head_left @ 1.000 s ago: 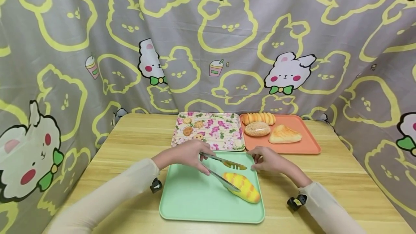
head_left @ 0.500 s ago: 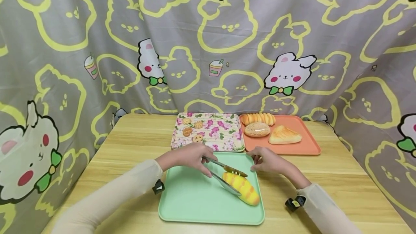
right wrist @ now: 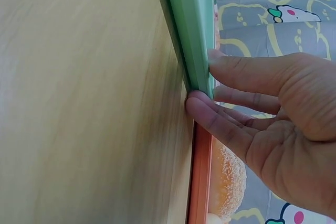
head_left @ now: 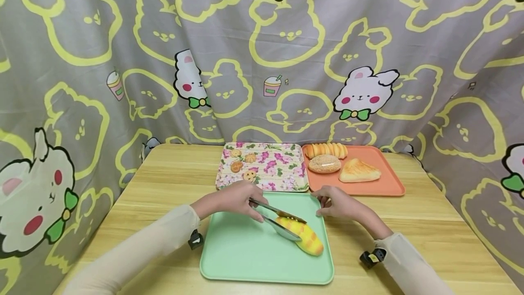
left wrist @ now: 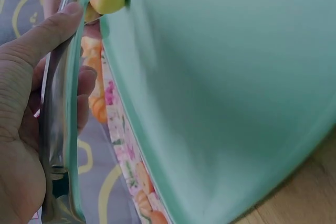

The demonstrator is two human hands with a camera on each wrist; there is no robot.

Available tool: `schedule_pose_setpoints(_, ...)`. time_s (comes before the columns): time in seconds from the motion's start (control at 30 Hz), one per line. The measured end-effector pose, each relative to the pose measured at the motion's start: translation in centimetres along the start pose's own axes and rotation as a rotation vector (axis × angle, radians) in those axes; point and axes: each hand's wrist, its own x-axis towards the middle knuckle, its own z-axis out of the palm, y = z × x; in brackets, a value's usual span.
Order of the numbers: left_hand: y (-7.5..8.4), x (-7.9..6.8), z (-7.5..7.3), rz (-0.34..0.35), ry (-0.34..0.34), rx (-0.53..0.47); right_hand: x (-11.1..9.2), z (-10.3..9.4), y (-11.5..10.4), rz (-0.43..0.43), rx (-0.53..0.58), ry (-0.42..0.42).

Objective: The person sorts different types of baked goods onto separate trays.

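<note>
In the head view my left hand (head_left: 239,198) holds metal tongs (head_left: 288,232) by their arms. The tong ends lie on both sides of a yellow, orange-striped bread roll (head_left: 312,242) on the right part of a mint-green tray (head_left: 237,256). In the left wrist view my thumb is on one arm of the tongs, with fingers behind. My right hand (head_left: 337,202) pinches the green tray's far right corner; in the right wrist view its thumb (right wrist: 241,69) is on the inner side and fingers are against the outer rim.
Behind the green tray stands a flowered tray (head_left: 282,179) with several small cookies at its left. Beside it an orange tray (head_left: 389,181) bears a ridged roll (head_left: 326,150), a seeded bun (head_left: 324,164) and a triangular pastry (head_left: 359,170). A patterned curtain (head_left: 229,22) hangs behind the wooden table (head_left: 163,181).
The tongs' upper arm has come down to the yellow roll, narrowing their gap. Tongs and roll have since shifted slightly left. My right hand stays at the tray corner.
</note>
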Motion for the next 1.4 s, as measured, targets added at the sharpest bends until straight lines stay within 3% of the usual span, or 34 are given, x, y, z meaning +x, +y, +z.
schedule_pose_setpoints(0.13, -0.4, -0.6, -0.4, -0.011, 0.041, -0.020, 0.0, 0.0, 0.1, 0.001, 0.005, 0.002)
schedule_pose_setpoints(0.4, -0.8, -1.3, -2.3, -0.096, 0.129, -0.015, 0.0, 0.0, 0.1, -0.004, 0.008, -0.001)
schedule_pose_setpoints(0.67, -1.0, -0.2, -4.2, -0.176, 0.294, 0.005, -0.2, 0.0, 0.0, -0.016, 0.004, 0.014)
schedule_pose_setpoints(0.8, -0.9, 1.4, -4.4, -0.261, 0.363, -0.001, -0.1, 0.0, -0.1, 0.000, -0.008, 0.003)
schedule_pose_setpoints(0.97, -0.3, 4.7, -4.1, -0.314, 0.407, 0.043, -0.1, 0.0, -0.3, 0.009, -0.023, -0.007)
schedule_pose_setpoints(1.23, 1.5, 10.3, -2.9, -0.357, 0.336, 0.109, -0.3, 0.1, -0.4, -0.010, -0.057, 0.011)
schedule_pose_setpoints(1.4, 2.6, 12.6, -1.7, -0.372, 0.299, 0.170, -0.3, 0.0, -0.3, 0.000, -0.075, 0.018)
